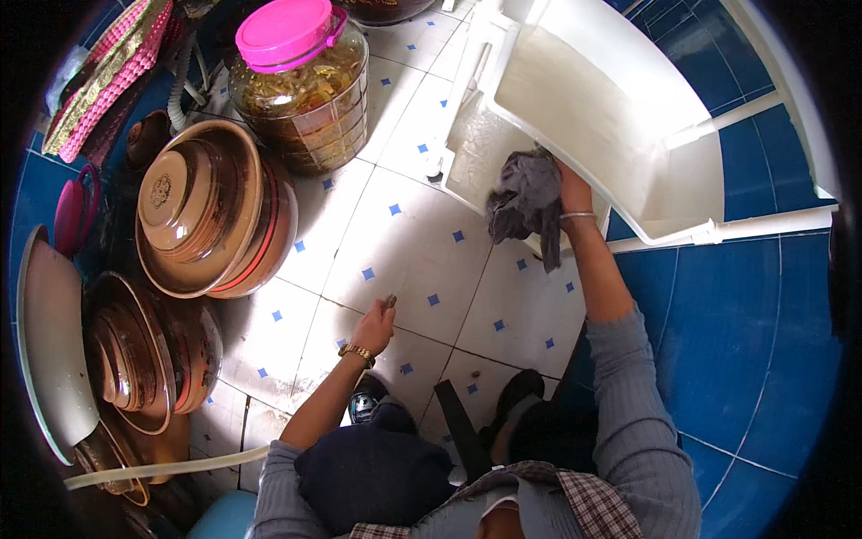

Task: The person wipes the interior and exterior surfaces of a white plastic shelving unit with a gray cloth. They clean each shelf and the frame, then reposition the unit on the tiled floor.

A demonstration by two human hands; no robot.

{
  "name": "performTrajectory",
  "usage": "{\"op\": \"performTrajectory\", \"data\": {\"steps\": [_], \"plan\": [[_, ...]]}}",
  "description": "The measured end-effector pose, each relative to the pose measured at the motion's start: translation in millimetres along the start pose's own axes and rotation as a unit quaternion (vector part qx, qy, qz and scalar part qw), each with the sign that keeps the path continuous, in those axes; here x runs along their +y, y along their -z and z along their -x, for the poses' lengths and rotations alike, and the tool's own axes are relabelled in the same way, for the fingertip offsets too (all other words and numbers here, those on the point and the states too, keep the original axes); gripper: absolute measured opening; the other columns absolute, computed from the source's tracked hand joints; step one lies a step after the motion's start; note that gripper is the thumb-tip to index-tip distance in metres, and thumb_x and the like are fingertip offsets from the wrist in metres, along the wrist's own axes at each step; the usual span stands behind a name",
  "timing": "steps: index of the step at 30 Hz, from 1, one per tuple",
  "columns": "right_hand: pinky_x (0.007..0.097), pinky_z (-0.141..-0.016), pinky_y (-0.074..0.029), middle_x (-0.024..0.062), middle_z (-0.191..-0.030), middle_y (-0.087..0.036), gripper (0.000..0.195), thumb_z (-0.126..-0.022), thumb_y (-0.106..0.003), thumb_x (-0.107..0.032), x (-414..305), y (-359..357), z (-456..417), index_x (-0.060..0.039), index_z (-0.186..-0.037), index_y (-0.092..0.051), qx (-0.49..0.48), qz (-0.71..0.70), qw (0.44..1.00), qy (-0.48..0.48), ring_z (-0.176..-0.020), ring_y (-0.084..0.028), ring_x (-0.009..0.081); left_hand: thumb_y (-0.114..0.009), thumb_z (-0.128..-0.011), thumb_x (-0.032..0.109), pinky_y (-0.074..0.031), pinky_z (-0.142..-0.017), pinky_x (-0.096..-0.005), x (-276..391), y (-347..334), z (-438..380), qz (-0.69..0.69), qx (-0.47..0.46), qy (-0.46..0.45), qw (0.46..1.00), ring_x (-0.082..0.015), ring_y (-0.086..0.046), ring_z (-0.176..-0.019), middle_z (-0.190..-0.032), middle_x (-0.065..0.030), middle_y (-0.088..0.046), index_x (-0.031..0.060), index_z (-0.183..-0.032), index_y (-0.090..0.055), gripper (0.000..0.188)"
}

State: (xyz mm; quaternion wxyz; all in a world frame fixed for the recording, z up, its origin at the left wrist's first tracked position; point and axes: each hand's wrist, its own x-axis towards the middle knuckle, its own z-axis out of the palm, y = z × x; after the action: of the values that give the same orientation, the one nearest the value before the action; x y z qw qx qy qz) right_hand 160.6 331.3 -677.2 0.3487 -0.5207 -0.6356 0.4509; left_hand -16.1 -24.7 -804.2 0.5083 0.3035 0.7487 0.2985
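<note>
A crumpled grey cloth (528,195) hangs from my right hand (574,188), which grips it beside the lower edge of a white plastic shelf bin (572,101). Part of that hand is hidden behind the cloth and the bin's rim. Below the bin lies a second white tray (471,145). My left hand (374,326), with a watch at the wrist, is closed on a small dark object (389,302) over the tiled floor. What the small object is, I cannot tell.
A large glass jar with a pink lid (286,34) stands at the upper left. Stacked brown glazed basins (202,209) and more brown pots (128,357) line the left side, with a pale oval basin (54,343). A hose (168,468) crosses at lower left. Blue tiles (727,323) cover the right wall.
</note>
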Motion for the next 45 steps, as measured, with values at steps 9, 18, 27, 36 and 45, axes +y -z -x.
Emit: {"op": "performTrajectory", "data": {"steps": [9, 18, 27, 36, 45], "plan": [[0.0399, -0.087, -0.044, 0.0208, -0.116, -0.051, 0.065, -0.072, -0.069, -0.044, 17.5, -48.0, 15.8, -0.0083, -0.122, -0.048, -0.034, 0.440, 0.879, 0.180, -0.103, -0.053, 0.0353, -0.054, -0.083, 0.020, -0.040, -0.081, -0.0500, -24.4, 5.1, -5.2, -0.306, 0.172, -0.043, 0.935, -0.0329, -0.050, -0.102, -0.104, -0.0119, -0.053, 0.0150, -0.104, -0.051, 0.022], [0.0293, -0.076, -0.046, 0.0076, -0.086, -0.065, 0.019, -0.087, -0.059, -0.021, 66.0, -1.8, -57.9, -0.0032, -0.091, -0.063, 0.016, 0.313, 0.911, 0.268, -0.078, -0.059, 0.0158, -0.067, -0.073, 0.024, -0.037, -0.088, -0.0445, -50.5, 42.6, -24.1, -0.310, 0.296, -0.127, 0.895, -0.0263, -0.046, -0.106, -0.112, -0.0054, -0.051, 0.0195, -0.119, -0.051, 0.049], [0.0342, -0.084, -0.049, 0.0083, -0.097, -0.061, 0.034, -0.093, -0.048, -0.031, 9.2, -27.9, 2.3, -0.0025, -0.111, -0.054, -0.061, -0.252, 0.965, 0.031, -0.092, -0.060, 0.0192, -0.075, -0.066, 0.021, -0.040, -0.084, -0.0406, -31.0, 35.5, 7.6, -0.221, 0.324, -0.232, 0.890, -0.0279, -0.049, -0.103, -0.114, -0.0101, -0.051, 0.0126, -0.123, -0.049, 0.062], [0.0262, -0.081, -0.045, 0.0030, -0.101, -0.058, 0.035, -0.089, -0.057, -0.029, -64.9, -42.0, 79.9, -0.0034, -0.113, -0.055, -0.308, -0.252, 0.915, -0.068, -0.093, -0.054, 0.0107, -0.067, -0.078, 0.019, -0.046, -0.072, -0.0344, 190.9, 24.6, -71.6, -0.035, 0.041, -0.419, 0.906, -0.0264, -0.055, -0.091, -0.101, -0.0128, -0.059, 0.0069, -0.115, -0.050, 0.042], [0.0267, -0.079, -0.046, 0.0049, -0.098, -0.060, 0.037, -0.083, -0.062, -0.021, -31.0, -4.3, 59.5, -0.0048, -0.114, -0.055, -0.271, 0.221, 0.937, -0.011, -0.090, -0.056, 0.0143, -0.063, -0.081, 0.022, -0.047, -0.066, -0.0353, 216.7, -5.7, -91.5, 0.087, 0.018, -0.360, 0.929, -0.0268, -0.060, -0.072, -0.077, -0.0130, -0.061, 0.0028, -0.092, -0.052, 0.025]]}}
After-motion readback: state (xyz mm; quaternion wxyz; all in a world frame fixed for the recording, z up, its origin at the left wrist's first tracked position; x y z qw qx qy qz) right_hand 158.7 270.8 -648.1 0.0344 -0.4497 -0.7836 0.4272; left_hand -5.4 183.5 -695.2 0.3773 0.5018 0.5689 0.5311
